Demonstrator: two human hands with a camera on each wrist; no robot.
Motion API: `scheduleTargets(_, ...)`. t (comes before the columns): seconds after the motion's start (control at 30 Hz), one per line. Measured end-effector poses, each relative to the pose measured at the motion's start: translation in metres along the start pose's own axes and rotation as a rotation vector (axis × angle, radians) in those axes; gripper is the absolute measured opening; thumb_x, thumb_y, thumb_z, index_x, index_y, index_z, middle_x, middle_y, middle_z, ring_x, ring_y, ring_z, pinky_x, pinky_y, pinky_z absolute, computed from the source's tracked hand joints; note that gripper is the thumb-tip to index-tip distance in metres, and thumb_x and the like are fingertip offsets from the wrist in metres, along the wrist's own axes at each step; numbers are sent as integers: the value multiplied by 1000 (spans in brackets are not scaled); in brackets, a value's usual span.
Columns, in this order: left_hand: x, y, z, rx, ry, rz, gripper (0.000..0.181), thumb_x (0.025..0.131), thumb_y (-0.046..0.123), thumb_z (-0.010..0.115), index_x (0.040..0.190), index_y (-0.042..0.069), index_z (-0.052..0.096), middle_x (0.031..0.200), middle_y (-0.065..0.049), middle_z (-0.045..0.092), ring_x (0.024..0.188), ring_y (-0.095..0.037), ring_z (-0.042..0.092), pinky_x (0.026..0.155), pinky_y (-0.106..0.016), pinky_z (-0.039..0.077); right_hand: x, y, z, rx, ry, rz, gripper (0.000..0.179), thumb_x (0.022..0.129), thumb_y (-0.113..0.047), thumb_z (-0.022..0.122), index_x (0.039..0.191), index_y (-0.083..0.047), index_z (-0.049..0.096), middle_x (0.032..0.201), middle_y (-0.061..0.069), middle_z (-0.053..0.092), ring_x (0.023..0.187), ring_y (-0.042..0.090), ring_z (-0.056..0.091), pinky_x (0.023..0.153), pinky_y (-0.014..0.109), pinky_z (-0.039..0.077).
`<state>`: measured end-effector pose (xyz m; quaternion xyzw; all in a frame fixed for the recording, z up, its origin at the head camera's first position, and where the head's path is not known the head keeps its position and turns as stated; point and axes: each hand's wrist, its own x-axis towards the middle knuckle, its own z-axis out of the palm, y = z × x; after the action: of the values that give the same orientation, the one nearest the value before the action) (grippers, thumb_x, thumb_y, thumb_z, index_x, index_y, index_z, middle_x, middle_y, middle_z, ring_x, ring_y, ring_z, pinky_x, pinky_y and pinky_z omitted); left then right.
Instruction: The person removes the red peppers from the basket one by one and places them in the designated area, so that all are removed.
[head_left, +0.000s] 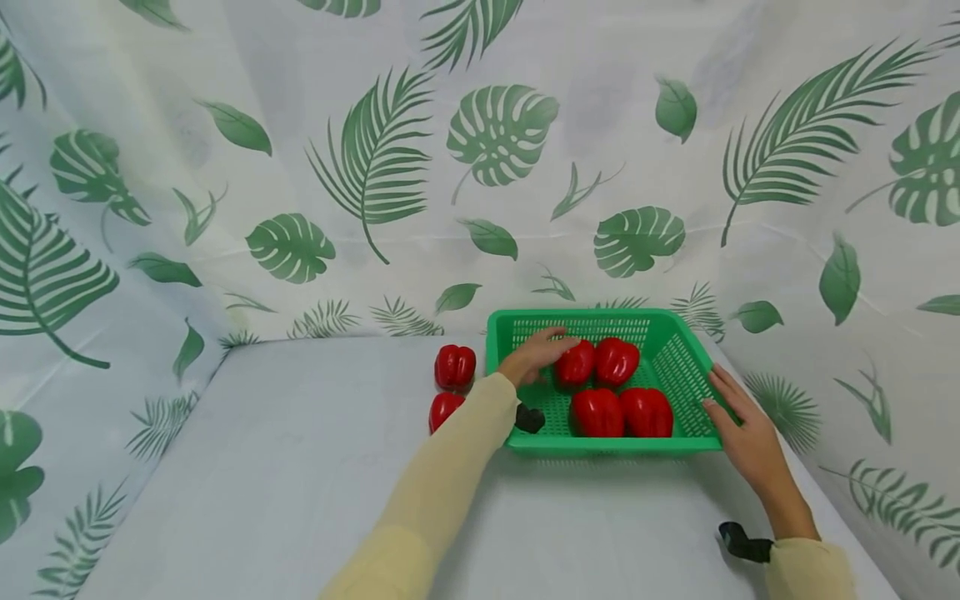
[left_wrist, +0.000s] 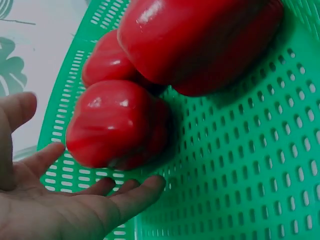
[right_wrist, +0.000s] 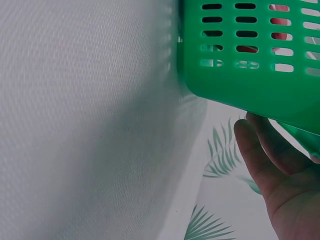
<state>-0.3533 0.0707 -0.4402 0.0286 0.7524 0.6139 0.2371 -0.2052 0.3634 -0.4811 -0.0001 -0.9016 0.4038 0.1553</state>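
Note:
Four-sided and green, a perforated plastic basket (head_left: pixel 615 444) stands on the table with several glossy red bell peppers (head_left: pixel 597 412) inside. My left hand (head_left: pixel 534 357) reaches over its left side, beside the back-left bell pepper (head_left: pixel 575 364). In the left wrist view, the spread fingers (left_wrist: pixel 137 195) lie right by a bell pepper (left_wrist: pixel 117 125), thumb held apart, nothing gripped. At the basket's right side, my right hand (head_left: pixel 750 437) touches the rim. The right wrist view shows its straight fingers (right_wrist: pixel 257 155) against the outside of the basket (right_wrist: pixel 240 82).
Left of the basket, two more red bell peppers sit on the white table (head_left: pixel 300 467): one at the back (head_left: pixel 455 367), one nearer (head_left: pixel 444 410), partly behind the left sleeve (head_left: pixel 450 475). Leaf-patterned cloth (head_left: pixel 405 275) hangs behind and along both sides.

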Motion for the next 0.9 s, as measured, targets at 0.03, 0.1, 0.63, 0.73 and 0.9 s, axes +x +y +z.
scheduleTargets(0.03,-1,-1,1,25,-6,-3,60,110,36,61,164,15,45,162,-15,45,147,-37,44,112,-67,44,-1,0,0,1,-4,7,59,116,-26,46,165,3,31,174,22,24,156,55,18,115,81,19)
scheduleTargets(0.1,-2,-2,1,62,-21,-7,61,110,34,62,165,15,43,163,-15,44,147,-37,44,112,-66,45,-3,1,1,2,-9,18,59,116,-27,46,166,2,31,174,21,23,157,55,18,115,81,20)
scheduleTargets(0.63,5,-15,7,191,5,2,57,103,16,73,153,15,45,150,-18,50,133,-38,54,102,-62,55,-7,3,1,4,-8,4,59,116,-25,48,166,2,31,174,22,23,157,54,19,115,81,20)
scheduleTargets(0.73,6,-15,7,207,8,13,55,103,16,74,149,14,45,147,-18,52,131,-38,55,100,-60,56,-6,2,1,6,-9,3,59,116,-25,48,166,2,31,174,22,24,156,55,19,114,82,21)
scheduleTargets(0.9,6,-11,7,208,26,33,51,102,15,74,145,13,46,144,-20,53,129,-39,56,98,-60,57,-2,0,-3,-4,-7,1,59,116,-26,47,166,0,31,174,21,23,157,54,18,114,81,21)
